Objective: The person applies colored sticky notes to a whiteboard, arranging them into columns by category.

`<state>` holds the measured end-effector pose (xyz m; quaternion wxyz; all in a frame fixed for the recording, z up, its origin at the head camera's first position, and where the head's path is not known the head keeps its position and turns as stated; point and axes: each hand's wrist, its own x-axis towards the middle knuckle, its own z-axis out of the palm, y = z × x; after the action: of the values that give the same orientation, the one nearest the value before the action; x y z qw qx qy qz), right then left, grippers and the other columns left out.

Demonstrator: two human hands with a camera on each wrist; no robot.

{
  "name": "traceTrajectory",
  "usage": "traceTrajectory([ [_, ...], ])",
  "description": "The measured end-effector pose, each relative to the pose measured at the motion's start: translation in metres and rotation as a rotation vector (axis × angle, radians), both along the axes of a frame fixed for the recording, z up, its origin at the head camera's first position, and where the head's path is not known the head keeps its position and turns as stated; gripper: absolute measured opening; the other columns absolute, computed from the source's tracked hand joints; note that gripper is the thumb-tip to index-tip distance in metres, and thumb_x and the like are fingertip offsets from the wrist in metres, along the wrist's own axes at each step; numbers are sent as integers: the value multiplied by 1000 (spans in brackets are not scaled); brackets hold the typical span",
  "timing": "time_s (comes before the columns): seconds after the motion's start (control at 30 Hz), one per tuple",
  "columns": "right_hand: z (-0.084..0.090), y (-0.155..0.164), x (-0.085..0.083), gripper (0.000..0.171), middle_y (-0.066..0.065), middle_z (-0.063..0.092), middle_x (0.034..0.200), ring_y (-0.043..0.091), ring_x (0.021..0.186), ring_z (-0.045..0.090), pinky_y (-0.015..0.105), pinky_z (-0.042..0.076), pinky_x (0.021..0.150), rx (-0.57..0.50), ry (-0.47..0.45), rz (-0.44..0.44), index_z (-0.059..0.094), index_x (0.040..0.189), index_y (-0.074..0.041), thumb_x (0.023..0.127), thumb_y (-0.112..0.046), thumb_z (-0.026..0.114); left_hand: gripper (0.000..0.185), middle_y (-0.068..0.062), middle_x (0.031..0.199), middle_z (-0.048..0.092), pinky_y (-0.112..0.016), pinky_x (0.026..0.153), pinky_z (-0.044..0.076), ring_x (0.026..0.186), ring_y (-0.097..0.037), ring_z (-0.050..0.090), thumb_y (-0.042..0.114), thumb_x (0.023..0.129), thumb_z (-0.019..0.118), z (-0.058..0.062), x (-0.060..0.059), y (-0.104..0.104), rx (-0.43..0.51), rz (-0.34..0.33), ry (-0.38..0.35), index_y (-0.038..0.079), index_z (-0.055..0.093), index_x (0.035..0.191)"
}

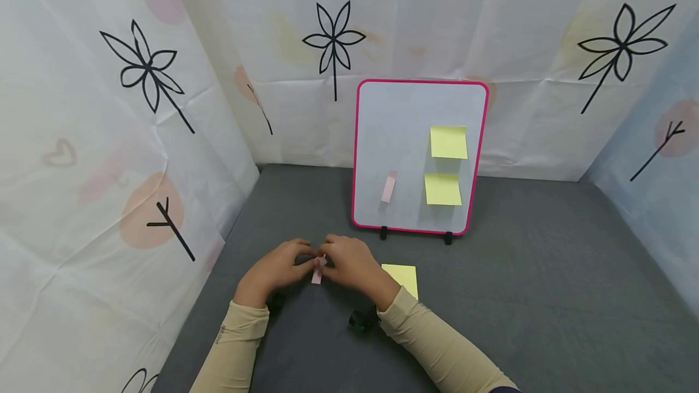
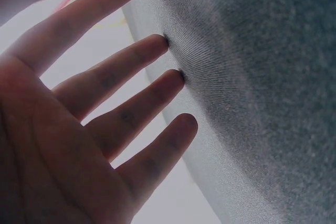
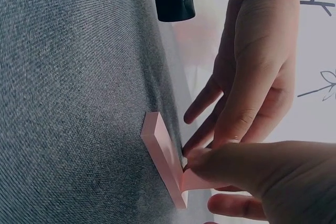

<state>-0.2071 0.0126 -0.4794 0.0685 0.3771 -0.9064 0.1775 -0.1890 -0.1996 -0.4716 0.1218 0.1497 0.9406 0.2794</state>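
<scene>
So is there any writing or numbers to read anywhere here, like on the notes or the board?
None can be read. The whiteboard, its yellow notes and pink strip are blank; the pink pad shows no print. The backdrop carries only drawn flowers, a heart and twigs.

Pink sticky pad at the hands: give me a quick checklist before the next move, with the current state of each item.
1. Pink sticky pad rests on the grey mat: ok.
2. Right hand pinches the top pink sheet at its end: ok.
3. Left hand steadies the pad: cannot tell, its fingers show straight, contact hidden.
4. Sheet fully off the pad: not ok, one end is attached.
5. Whiteboard upright with bare space: ok.
6. Yellow pad apart from the hands: ok.
</scene>
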Motion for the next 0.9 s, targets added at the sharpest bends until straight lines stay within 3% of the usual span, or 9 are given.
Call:
traceTrajectory([
  [0.23,0,0,-1,20,-2,71,101,6,70,59,22,48,59,-2,0,-6,82,108,-20,93,-31,83,38,-24,155,55,-62,116,44,146,-44,51,32,109,60,-2,-1,-1,-1,-9,5,8,72,136],
  [0.47,0,0,-2,13,-3,70,94,8,70,62,23,49,58,-17,42,-15,84,102,-20,98,-30,78,34,-14,144,66,-55,116,47,140,-35,59,30,109,63,-3,-3,-1,23,-30,51,8,74,132],
  [0.9,-3,4,-7,14,-4,74,106,8,85,70,28,58,71,-39,-63,-37,84,106,-20,101,-27,73,24,-12,128,72,-50,104,56,120,-30,69,14,99,76,4,7,3,15,-81,277,5,77,121],
])
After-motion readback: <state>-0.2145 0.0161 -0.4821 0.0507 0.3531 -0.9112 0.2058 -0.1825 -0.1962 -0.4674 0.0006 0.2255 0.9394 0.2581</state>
